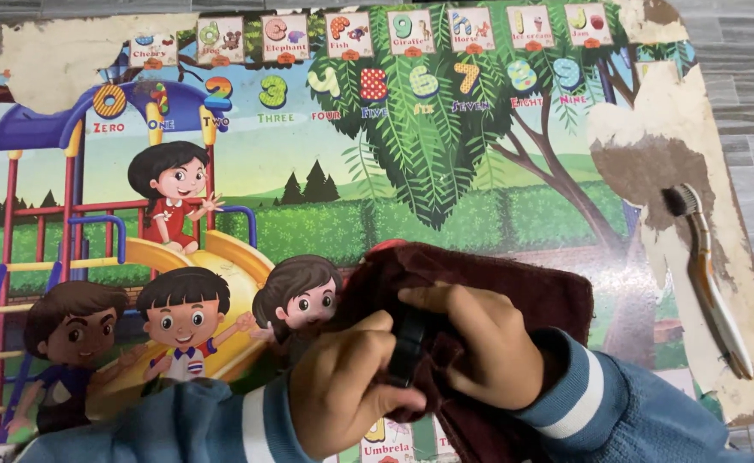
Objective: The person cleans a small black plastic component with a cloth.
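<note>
Two hands, left hand (347,390) and right hand (480,347), curl together gripping one small black object (409,343) inside one maroon cloth (514,296); one toothbrush (710,274) lies apart.

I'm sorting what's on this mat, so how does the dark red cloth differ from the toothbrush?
The dark red cloth is soft, crumpled and gripped by both hands; the toothbrush is slim, rigid and lies untouched at the right. The cloth wraps a black object; the toothbrush is bare. Both rest over the picture mat.

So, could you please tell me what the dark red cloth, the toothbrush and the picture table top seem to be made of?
Dark red cloth: soft fleece-like fabric, matte and fuzzy, folding limply. Toothbrush: probably plastic, with a glossy amber-and-white handle and dark bristles. Picture table top: printed film over board, apparently; the print has peeled off at the edges, baring a brownish layer.
</note>
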